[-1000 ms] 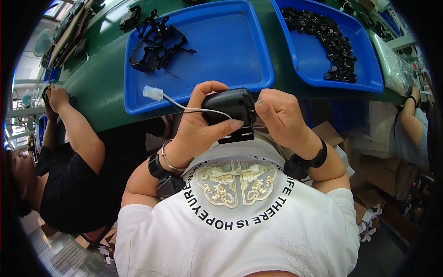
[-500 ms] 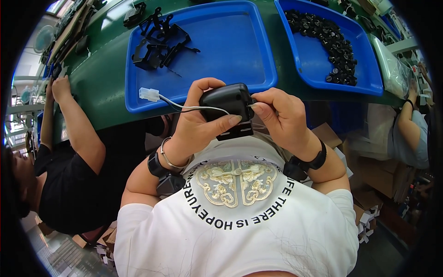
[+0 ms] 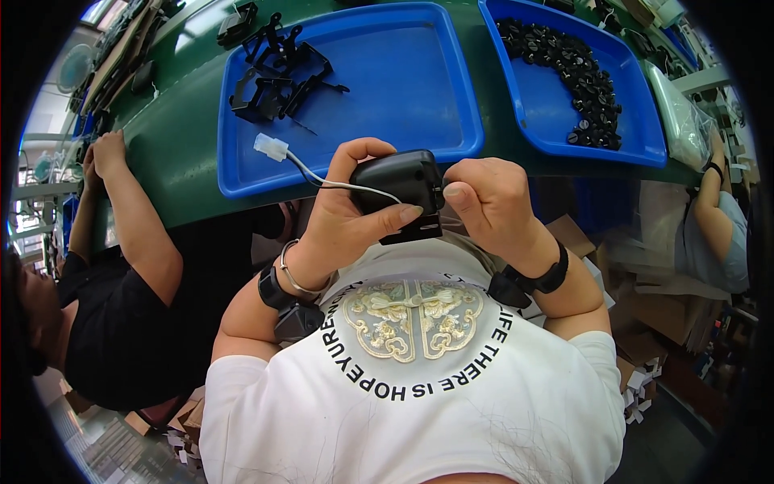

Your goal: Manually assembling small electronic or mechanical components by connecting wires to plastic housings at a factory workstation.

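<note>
My left hand (image 3: pixel 343 206) is wrapped round a black box-shaped device (image 3: pixel 401 179), thumb across its front and fingers behind. A black bracket (image 3: pixel 413 231) with slots sits along the device's lower side. From the device a white-and-black cable (image 3: pixel 322 181) runs up to a white plug connector (image 3: pixel 271 147), which hangs over the near edge of a blue tray (image 3: pixel 228 149). At the device's right side my right hand (image 3: pixel 493 202) is closed, forefinger curled against thumb. Whatever small part lies between those fingertips is hidden.
Several black brackets (image 3: pixel 282 77) lie in that tray's left part. A second blue tray (image 3: pixel 536 105) on the right holds many small black knobs (image 3: pixel 584 77). Both stand on a green table (image 3: pixel 181 177). Co-workers' arms (image 3: pixel 133 206) show at left and right (image 3: pixel 713 189).
My right hand's fingers have curled tighter and turned at the device's side. The white connector has swung slightly up and right. The device itself has hardly moved.
</note>
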The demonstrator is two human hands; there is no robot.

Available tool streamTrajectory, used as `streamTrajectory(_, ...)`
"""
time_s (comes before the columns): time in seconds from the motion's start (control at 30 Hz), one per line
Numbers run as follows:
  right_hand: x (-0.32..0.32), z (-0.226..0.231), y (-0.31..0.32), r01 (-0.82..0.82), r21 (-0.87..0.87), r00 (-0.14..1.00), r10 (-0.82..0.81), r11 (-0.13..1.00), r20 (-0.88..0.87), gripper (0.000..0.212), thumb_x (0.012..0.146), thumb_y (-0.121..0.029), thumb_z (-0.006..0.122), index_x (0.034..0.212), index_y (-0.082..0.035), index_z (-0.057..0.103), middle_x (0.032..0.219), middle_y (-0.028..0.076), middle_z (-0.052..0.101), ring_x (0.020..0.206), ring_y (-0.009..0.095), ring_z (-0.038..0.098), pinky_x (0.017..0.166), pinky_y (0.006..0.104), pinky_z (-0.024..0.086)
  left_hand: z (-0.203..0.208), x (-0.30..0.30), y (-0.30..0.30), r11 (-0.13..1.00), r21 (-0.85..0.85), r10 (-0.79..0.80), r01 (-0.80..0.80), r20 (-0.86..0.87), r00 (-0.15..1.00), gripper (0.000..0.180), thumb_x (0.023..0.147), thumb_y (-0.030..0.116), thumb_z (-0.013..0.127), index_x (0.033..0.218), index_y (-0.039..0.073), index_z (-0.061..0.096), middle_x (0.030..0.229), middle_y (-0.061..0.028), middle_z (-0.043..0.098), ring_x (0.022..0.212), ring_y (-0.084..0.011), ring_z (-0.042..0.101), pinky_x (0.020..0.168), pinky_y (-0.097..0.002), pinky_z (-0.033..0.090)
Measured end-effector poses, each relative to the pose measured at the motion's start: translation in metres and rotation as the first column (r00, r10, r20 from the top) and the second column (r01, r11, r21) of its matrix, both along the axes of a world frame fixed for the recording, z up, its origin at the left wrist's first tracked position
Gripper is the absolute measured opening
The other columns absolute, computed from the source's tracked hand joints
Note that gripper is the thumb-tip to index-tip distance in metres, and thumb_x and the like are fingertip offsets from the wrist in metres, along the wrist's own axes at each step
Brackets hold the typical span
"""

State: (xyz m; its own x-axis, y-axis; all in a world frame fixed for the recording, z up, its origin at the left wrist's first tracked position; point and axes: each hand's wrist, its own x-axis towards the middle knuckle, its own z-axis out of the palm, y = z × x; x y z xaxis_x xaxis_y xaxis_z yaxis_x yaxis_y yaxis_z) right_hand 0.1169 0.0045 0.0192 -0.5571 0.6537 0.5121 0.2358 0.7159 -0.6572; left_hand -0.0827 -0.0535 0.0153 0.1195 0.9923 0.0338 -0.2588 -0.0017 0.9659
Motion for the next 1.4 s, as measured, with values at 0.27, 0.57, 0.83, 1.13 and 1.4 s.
streamTrajectory(0.27, -0.005, 0.0, 0.0, 0.033, 0.057, 0.999, -0.032, 0.998, -0.019, 0.025, 0.09, -0.026, 0.055, 0.089, 0.0, 0.058, 0.063, 0.007, 0.056, 0.057, 0.02, 0.052, 0.056, 0.0294, 0.042, 0.001, -0.001, 0.001, 1.0, 0.001, 0.014, -0.014, -0.01, 1.0, 0.058, 0.074, 0.006, 0.075, 0.118, 0.006, 0.038, 0.099, -0.0066, 0.054, 0.083, -0.0089, 0.057, 0.067, -0.0207, 0.05)
streamTrajectory(0.57, -0.005, 0.0, 0.005, 0.017, 0.044, 0.993, -0.022, 0.999, 0.119, 0.026, 0.092, -0.027, 0.05, 0.087, -0.003, 0.057, 0.077, 0.009, 0.057, 0.065, 0.023, 0.049, 0.065, 0.0322, 0.04, -0.001, -0.002, 0.001, 0.999, 0.025, 0.026, -0.026, -0.021, 0.999, 0.056, 0.075, 0.004, 0.074, 0.118, 0.008, 0.038, 0.098, -0.0063, 0.054, 0.081, -0.008, 0.056, 0.066, -0.0191, 0.05)
streamTrajectory(0.83, -0.011, 0.0, 0.007, 0.092, 0.05, 0.995, -0.093, 0.995, 0.034, 0.031, 0.093, -0.03, 0.048, 0.082, -0.004, 0.057, 0.077, 0.007, 0.055, 0.076, 0.023, 0.049, 0.072, 0.0329, 0.037, 0.001, -0.001, 0.005, 0.999, 0.011, 0.032, -0.032, -0.032, 0.999, 0.056, 0.075, 0.003, 0.074, 0.118, 0.008, 0.038, 0.097, -0.0058, 0.054, 0.077, -0.0072, 0.056, 0.062, -0.0183, 0.049)
streamTrajectory(1.13, -0.013, -0.003, 0.013, 0.105, 0.066, 0.989, -0.112, 0.992, 0.1, 0.038, 0.095, -0.038, 0.042, 0.083, -0.004, 0.056, 0.08, 0.006, 0.057, 0.08, 0.021, 0.05, 0.077, 0.0318, 0.036, 0.003, 0.002, 0.006, 0.999, 0.011, 0.044, -0.043, -0.088, 0.995, 0.057, 0.075, 0.004, 0.074, 0.118, 0.008, 0.038, 0.099, -0.007, 0.054, 0.078, -0.0081, 0.057, 0.063, -0.0187, 0.05)
streamTrajectory(1.4, -0.012, -0.001, 0.005, -0.11, -0.305, 0.976, 0.044, 0.946, -0.213, 0.056, 0.095, -0.048, 0.036, 0.117, 0.001, 0.054, 0.121, 0.018, 0.05, 0.104, 0.027, 0.051, 0.096, 0.0346, 0.034, 0.006, -0.002, 0.006, 0.985, 0.115, 0.134, -0.131, -0.016, 0.991, 0.057, 0.075, 0.003, 0.074, 0.118, 0.007, 0.037, 0.101, -0.0077, 0.055, 0.082, -0.0101, 0.058, 0.067, -0.0199, 0.05)
